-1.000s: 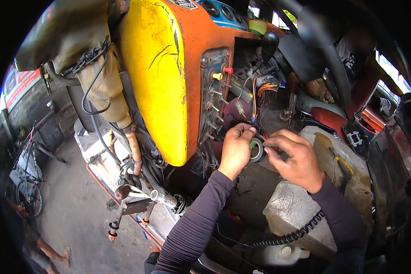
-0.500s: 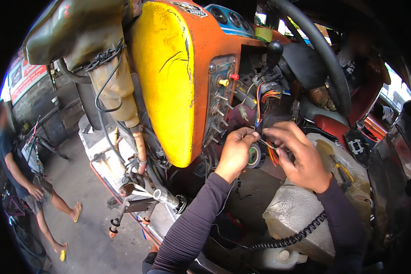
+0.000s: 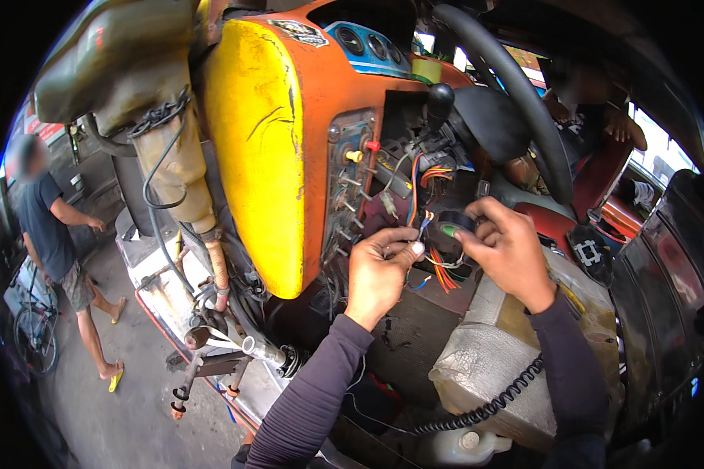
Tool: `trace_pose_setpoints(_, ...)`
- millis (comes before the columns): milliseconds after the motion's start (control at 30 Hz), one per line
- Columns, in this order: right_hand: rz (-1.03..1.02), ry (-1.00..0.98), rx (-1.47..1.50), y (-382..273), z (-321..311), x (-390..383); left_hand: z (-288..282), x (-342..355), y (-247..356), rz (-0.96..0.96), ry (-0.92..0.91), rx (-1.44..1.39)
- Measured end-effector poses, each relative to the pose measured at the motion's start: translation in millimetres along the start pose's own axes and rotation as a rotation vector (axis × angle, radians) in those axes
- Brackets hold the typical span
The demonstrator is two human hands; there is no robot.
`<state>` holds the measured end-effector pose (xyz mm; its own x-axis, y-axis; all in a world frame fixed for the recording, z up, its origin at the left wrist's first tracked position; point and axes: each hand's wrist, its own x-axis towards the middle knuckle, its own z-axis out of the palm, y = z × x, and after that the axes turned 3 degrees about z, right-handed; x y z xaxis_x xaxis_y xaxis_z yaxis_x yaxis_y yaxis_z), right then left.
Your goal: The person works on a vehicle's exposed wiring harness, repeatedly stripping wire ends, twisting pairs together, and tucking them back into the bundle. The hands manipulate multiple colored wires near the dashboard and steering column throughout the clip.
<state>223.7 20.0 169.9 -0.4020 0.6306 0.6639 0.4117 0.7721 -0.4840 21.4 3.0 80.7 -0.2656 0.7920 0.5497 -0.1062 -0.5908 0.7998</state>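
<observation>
My left hand (image 3: 375, 273) is closed in a pinch on thin electrical wires (image 3: 426, 223) whose ends stick up past the fingertips. Between the thumb and fingers of my right hand (image 3: 515, 254) is a roll of black electrical tape (image 3: 452, 222) with a green core, right beside those wires. Below the hands hangs a bunch of orange, red and yellow wires (image 3: 444, 273). More coloured wires run up to the steering column (image 3: 434, 144), and a pale connector (image 3: 388, 205) dangles to the left of them.
An orange and yellow dashboard (image 3: 258, 156) with a row of switches (image 3: 346, 199) stands at left. The steering wheel (image 3: 516, 86) is above right. A foil-wrapped box (image 3: 477, 356), coiled cable (image 3: 497, 402) and white jug (image 3: 465, 445) lie below. Someone walks (image 3: 47, 219) outside; another person sits at far right.
The tape roll, earlier below and between my hands, is now up in my right hand's fingers. My view has shifted slightly right. The person outside has changed stance and turned.
</observation>
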Motion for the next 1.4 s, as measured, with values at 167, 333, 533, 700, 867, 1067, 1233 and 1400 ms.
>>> trace_pose_setpoints(167,-0.197,0.133,-0.298,28.3,22.0,5.2,9.4,-7.1,14.0,0.032,-0.016,0.053)
trace_pose_setpoints(333,-0.222,0.137,-0.182,19.7,33.3,-0.5,16.2,-8.2,16.2,0.038,-0.014,0.06)
trace_pose_setpoints(533,-0.07,0.088,-0.076,21.2,31.1,-7.1,21.5,-6.8,28.0,-0.041,-0.016,0.106)
trace_pose_setpoints(700,-0.134,0.103,-0.065,17.9,38.2,-9.9,16.3,-6.5,13.2,0.032,0.015,0.054)
trace_pose_setpoints(867,-0.197,0.084,-0.135,16.6,36.6,-16.1,19.0,-7.9,20.0,0.041,0.077,0.234)
trace_pose_setpoints(1067,-0.093,0.043,-0.149,9.1,36.2,-17.8,16.3,-8.7,21.5,0.08,0.073,0.397)
trace_pose_setpoints(1233,-0.063,0.055,-0.119,7.3,33.2,-15.9,2.2,-3.1,12.1,0.057,0.029,0.28)
trace_pose_setpoints(1400,-0.099,0.075,-0.085,15.4,39.3,-15.2,8.3,-8.2,25.7,0.005,-0.049,0.196)
